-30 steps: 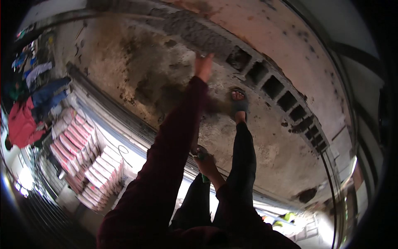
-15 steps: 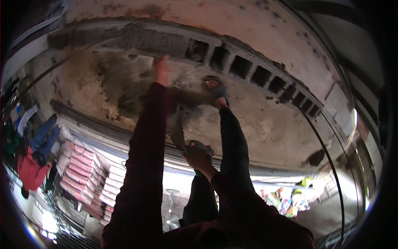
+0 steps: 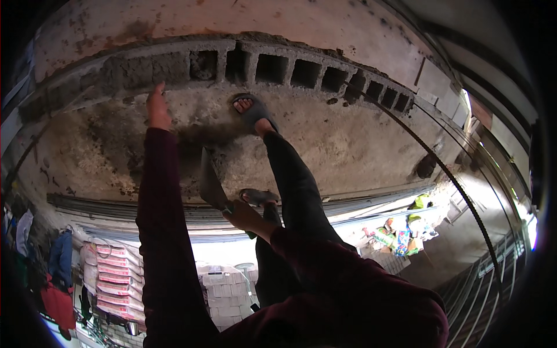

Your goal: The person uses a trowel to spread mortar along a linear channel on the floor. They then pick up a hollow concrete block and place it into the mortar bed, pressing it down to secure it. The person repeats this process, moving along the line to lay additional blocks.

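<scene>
My left hand (image 3: 156,108) reaches out in a dark red sleeve, fingers spread, just below a row of hollow grey concrete blocks (image 3: 272,66) set in wet mortar. My right hand (image 3: 246,217) is shut on the handle of a trowel (image 3: 210,182), whose grey blade points up over the rough concrete slab (image 3: 354,145). My legs in dark trousers stand on the slab, one foot in a blue slipper (image 3: 250,110) close to the blocks, the other foot (image 3: 258,197) near the slab's edge.
The slab ends at a ledge (image 3: 116,209); far below lie stacked pink-and-white sacks (image 3: 113,281), a pile of grey blocks (image 3: 223,290) and hanging clothes (image 3: 55,278). A plastered wall (image 3: 232,20) rises behind the block row. Colourful bags (image 3: 400,235) lie at the right.
The view has swung toward the block row, which now fills the top. My left hand has moved left along the blocks. The trowel blade has come clearly into view in my right hand.
</scene>
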Motion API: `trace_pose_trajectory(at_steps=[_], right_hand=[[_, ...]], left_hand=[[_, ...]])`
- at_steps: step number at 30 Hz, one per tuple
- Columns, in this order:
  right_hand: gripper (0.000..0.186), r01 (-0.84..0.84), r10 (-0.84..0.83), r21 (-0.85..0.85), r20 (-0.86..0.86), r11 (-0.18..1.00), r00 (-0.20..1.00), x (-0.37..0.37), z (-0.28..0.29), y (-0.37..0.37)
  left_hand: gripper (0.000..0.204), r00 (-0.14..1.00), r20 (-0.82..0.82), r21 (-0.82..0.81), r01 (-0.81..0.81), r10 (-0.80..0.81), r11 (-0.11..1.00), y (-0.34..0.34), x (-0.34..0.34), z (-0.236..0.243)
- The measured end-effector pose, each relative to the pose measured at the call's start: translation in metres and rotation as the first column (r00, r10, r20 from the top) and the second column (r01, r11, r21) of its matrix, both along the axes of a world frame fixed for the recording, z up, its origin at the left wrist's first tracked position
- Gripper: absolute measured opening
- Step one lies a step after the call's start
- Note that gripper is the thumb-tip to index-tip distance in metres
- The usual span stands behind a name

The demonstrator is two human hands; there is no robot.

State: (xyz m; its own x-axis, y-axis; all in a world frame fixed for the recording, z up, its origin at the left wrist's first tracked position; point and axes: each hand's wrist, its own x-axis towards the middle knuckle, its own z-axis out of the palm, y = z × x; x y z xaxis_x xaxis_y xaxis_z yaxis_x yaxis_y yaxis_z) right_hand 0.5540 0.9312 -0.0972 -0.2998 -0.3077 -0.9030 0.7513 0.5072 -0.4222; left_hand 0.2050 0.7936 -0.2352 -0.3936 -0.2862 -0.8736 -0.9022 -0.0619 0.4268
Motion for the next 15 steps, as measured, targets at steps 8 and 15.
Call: trace_pose_trajectory(at_steps=[8, 15], right_hand=[[0.046, -0.393, 0.392, 0.039, -0.196, 0.919, 0.899, 0.011, -0.007, 0.006], [0.034, -0.232, 0.266, 0.293, -0.081, 0.927, 0.960, -0.015, -0.065, -0.002]], left_hand=[[0.059, 0.994, -0.030, 0.059, 0.106, -0.105, 0.993, -0.017, 0.025, -0.008], [0.057, 0.989, -0.120, -0.010, 0.081, -0.082, 0.997, -0.037, 0.148, -0.007]])
